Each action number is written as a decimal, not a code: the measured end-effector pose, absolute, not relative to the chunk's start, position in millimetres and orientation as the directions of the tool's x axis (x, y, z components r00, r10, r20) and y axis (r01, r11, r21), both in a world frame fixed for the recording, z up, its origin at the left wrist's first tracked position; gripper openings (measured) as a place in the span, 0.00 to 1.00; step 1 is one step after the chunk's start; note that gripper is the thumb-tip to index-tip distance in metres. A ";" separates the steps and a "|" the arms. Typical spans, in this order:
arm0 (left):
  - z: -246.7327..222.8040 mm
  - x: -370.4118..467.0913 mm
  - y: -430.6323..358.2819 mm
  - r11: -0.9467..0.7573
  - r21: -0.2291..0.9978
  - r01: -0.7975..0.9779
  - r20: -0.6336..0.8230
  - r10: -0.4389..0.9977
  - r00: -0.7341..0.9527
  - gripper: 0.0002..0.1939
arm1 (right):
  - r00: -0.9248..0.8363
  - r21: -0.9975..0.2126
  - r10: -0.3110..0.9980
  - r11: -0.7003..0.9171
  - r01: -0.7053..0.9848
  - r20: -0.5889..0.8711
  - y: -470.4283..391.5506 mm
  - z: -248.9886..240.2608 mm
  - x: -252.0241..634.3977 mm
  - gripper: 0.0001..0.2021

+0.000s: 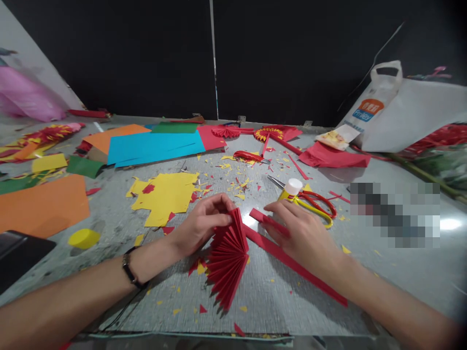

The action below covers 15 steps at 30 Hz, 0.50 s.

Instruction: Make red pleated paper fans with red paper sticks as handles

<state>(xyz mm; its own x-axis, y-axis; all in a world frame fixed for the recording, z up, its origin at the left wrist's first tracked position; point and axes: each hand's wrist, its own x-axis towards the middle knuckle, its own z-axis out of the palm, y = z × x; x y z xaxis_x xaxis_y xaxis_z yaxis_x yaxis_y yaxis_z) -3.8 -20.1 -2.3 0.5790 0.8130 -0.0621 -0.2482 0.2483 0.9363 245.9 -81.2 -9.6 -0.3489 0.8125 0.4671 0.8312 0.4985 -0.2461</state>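
Note:
A pleated red paper fan (228, 262) stands partly spread on the grey table. My left hand (209, 221) pinches its upper edge between thumb and fingers. Over on the right, my right hand (297, 228) is closed around a short folded red strip (260, 215), whose far part is hidden under the palm. A longer red strip (292, 262) runs from beside the fan down to the right, passing under my right hand. Just beyond the right fingers are a glue stick with a white cap (293, 187) and scissors with red and yellow handles (321, 204).
Torn yellow paper (168, 194) lies left of centre, behind a yellow cap (83, 238). Blue sheets (156, 146), orange paper (47, 204) and a red cutter (250, 156) are spread around. Paper scraps litter the table. A white bag (404, 112) stands at back right.

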 end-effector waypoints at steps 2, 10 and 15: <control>-2.8 -3.5 -20.3 0.249 0.934 -0.257 -0.055 0.809 0.585 0.09 | -0.359 -0.204 0.838 0.468 0.860 0.410 -80.4 -11.8 245.8 0.07; -3.3 -3.3 -19.2 0.195 0.954 -0.226 -0.023 0.804 0.595 0.10 | -0.297 -0.288 0.859 0.435 0.853 0.416 -81.3 -16.0 243.2 0.10; 0.0 -2.3 -19.3 0.172 0.969 -0.178 -0.035 0.808 0.588 0.12 | -0.229 -0.401 0.851 0.439 0.804 0.472 -82.8 -9.5 243.3 0.09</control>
<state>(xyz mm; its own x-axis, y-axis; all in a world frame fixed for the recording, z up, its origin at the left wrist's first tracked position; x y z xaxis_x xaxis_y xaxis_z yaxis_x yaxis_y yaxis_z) -2.3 -19.3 0.0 0.5883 0.8079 -0.0353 -0.1783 0.1721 0.9688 243.3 -82.8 -9.5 -0.2293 0.8514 0.4717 0.8042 0.4387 -0.4010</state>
